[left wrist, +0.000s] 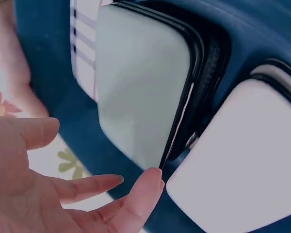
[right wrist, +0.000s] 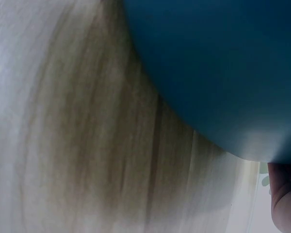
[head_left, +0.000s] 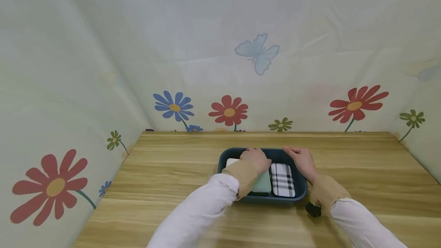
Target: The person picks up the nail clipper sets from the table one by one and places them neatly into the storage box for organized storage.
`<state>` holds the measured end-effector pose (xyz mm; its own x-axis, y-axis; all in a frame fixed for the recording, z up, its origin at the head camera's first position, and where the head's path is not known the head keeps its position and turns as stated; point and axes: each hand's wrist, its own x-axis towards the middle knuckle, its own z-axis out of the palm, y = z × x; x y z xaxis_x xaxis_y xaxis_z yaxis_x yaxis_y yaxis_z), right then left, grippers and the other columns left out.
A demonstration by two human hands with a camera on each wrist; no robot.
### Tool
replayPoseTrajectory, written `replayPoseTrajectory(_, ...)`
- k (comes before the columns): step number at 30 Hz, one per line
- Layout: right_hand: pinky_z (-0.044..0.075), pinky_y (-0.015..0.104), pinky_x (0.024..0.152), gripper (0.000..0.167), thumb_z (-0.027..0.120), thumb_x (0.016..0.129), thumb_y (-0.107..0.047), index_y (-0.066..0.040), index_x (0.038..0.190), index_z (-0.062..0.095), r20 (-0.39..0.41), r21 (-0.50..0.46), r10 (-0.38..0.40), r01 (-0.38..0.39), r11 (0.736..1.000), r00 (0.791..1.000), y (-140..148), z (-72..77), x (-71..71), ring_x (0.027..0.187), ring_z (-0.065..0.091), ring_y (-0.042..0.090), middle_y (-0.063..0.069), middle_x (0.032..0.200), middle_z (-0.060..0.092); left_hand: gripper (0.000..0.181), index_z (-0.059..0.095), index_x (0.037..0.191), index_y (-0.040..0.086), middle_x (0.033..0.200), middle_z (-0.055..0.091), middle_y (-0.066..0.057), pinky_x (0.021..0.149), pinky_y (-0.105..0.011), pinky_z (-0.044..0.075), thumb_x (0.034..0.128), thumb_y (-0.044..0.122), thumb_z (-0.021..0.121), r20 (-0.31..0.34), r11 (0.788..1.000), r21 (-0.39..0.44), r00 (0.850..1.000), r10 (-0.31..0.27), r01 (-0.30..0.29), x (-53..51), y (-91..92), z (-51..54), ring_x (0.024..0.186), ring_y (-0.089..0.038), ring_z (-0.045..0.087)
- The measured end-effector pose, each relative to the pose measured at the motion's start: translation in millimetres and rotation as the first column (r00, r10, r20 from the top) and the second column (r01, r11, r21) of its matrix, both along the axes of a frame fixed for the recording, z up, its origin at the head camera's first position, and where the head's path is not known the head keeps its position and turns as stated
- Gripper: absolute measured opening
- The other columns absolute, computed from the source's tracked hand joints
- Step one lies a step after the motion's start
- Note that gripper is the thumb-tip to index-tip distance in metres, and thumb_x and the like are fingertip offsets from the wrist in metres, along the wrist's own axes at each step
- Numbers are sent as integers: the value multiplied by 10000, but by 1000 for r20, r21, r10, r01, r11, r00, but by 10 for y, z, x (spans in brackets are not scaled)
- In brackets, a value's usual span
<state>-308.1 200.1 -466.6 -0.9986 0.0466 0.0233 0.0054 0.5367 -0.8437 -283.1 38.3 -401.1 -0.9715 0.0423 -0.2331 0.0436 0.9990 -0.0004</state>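
Note:
A dark blue bin (head_left: 275, 200) stands on the table with several flat, rounded-corner cases in it. My left hand (head_left: 256, 159) reaches over its far part, above a pale green case (head_left: 262, 183) with black edges. In the left wrist view, the fingers (left wrist: 146, 196) are extended and a fingertip touches or nearly touches the end of the green case, beside a white case (left wrist: 242, 160). A black-and-white plaid case (head_left: 283, 180) lies at the bin's right. My right hand (head_left: 303, 162) holds the bin's far right rim; its fingers are partly hidden.
The wood-grain table (head_left: 165, 179) extends to both sides of the bin. A pale curtain (head_left: 193, 49) with printed flowers and a butterfly hangs behind it. A small black object (head_left: 313, 209) shows beneath the right wrist.

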Motion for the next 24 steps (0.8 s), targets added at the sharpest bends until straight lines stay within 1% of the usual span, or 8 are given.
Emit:
replayPoseTrajectory(4,345,481,975,663,429,850,-551,-2,1208,528,8,-7,7,-7,1000,1000,6,-1,8,1198,421,337,194,1250,497,550,454,1282,168,1251,480,-62,836,-325,468,876,534,387,-17,999,24,999,-35,36,-10,-82,72,1053,-199,529)
replayPoseTrajectory(7,336,485,982,675,426,845,-561,-3,1211,525,15,-8,2,-2,1000,1000,3,3,5,1204,416,336,192,1252,496,476,538,1180,152,1130,552,-56,750,-324,488,888,500,398,-66,990,101,994,-90,96,-30,-205,144,940,-181,577)
replayPoseTrajectory(9,332,485,984,677,427,844,-562,-2,1211,525,20,-7,1,-1,1000,1000,1,5,4,1206,414,335,191,1254,494,401,607,1018,120,948,607,-49,626,-291,481,898,453,419,-111,971,180,985,-135,154,-56,-311,188,780,-161,594)
replayPoseTrajectory(11,330,485,986,673,429,845,-558,0,1209,526,20,-5,0,0,1000,1000,1,14,2,1207,413,334,191,1253,495,351,612,865,97,777,602,-46,506,-266,439,906,398,436,-145,945,263,977,-159,193,-78,-412,236,627,-151,562)
replayPoseTrajectory(13,330,485,986,651,436,854,-537,4,1205,528,17,-3,0,0,1000,1000,4,20,2,1207,414,334,192,1250,496,331,600,815,78,732,584,-55,447,-250,394,910,354,444,-179,921,318,968,-175,226,-110,-503,264,566,-152,524)
replayPoseTrajectory(15,334,485,982,618,438,868,-506,5,1203,530,11,0,1,-1,1000,1000,9,19,1,1203,417,334,193,1246,498,324,592,959,43,875,599,-83,492,-244,431,912,329,448,-202,908,349,965,-170,233,-135,-581,279,666,-160,553)
replayPoseTrajectory(19,344,483,974,601,437,874,-493,5,1194,538,-9,6,9,-9,1000,1000,24,8,-4,1191,430,335,196,1236,506,422,487,1205,8,1158,529,-141,700,-288,500,914,311,451,-260,912,334,953,-155,239,-193,-709,281,941,-206,560)
replayPoseTrajectory(24,344,491,972,594,427,883,-484,7,1201,531,-7,13,21,-21,1000,1000,25,6,-7,1194,424,346,203,1243,498,396,501,1191,9,1168,518,-154,831,-330,486,914,288,452,-338,910,322,930,-146,260,-295,-877,221,1007,-229,551)
